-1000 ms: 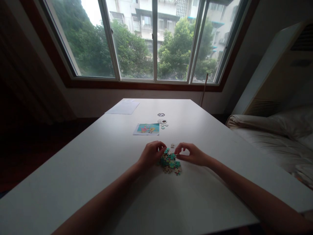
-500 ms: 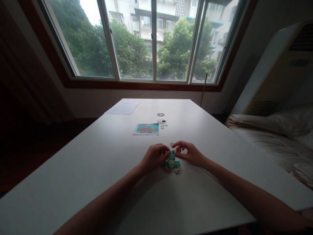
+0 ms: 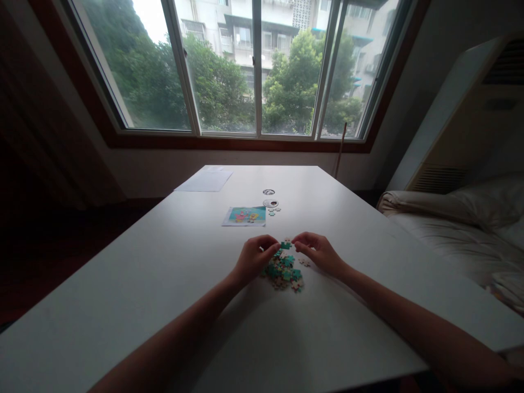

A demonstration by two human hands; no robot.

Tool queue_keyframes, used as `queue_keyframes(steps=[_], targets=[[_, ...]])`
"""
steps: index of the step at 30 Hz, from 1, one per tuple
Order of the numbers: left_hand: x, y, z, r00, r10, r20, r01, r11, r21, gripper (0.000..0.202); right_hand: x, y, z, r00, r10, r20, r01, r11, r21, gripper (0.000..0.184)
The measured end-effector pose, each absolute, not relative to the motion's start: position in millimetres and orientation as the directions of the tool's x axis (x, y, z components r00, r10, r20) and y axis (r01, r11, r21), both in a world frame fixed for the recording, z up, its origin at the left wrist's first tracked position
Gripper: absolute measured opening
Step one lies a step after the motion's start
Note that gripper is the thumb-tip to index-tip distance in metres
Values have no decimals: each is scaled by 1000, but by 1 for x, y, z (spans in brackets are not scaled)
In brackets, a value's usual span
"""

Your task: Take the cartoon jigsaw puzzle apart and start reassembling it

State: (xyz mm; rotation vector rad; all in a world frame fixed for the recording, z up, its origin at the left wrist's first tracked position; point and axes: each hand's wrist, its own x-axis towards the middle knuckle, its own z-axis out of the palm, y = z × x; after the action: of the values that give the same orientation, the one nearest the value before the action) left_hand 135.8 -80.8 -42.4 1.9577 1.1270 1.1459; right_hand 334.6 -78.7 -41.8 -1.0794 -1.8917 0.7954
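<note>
The left hand [image 3: 257, 255] seemed to pinch a green piece [image 3: 285, 245] at the pile [image 3: 282, 272]'s far end; the right hand [image 3: 318, 251]'s fingertips stood narrowly apart beside it, their hold unclear. A weak pinch could have dropped it among like-coloured pieces, and a low right wrist could have nudged the stray piece [image 3: 304, 262].

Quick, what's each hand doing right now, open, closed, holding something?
Left hand: closed, pinching a green puzzle piece.
Right hand: fingers curled beside the same piece; whether it grips it cannot be told.
</note>
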Motion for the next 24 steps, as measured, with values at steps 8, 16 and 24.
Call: queue_keyframes(steps=[8, 16, 24], targets=[[138, -82, -44, 234, 905, 354, 308, -414, 856, 26, 330, -81, -43, -300, 900, 317, 406, 421, -811, 30], [137, -81, -43, 245, 906, 346, 315, -411, 855, 26, 333, -78, -43, -233, 913, 335, 391, 403, -828, 30], [123, -66, -52, 136, 919, 371, 381, -394, 836, 24, 348, -64, -43, -109, 912, 396, 369, 407, -836, 34]])
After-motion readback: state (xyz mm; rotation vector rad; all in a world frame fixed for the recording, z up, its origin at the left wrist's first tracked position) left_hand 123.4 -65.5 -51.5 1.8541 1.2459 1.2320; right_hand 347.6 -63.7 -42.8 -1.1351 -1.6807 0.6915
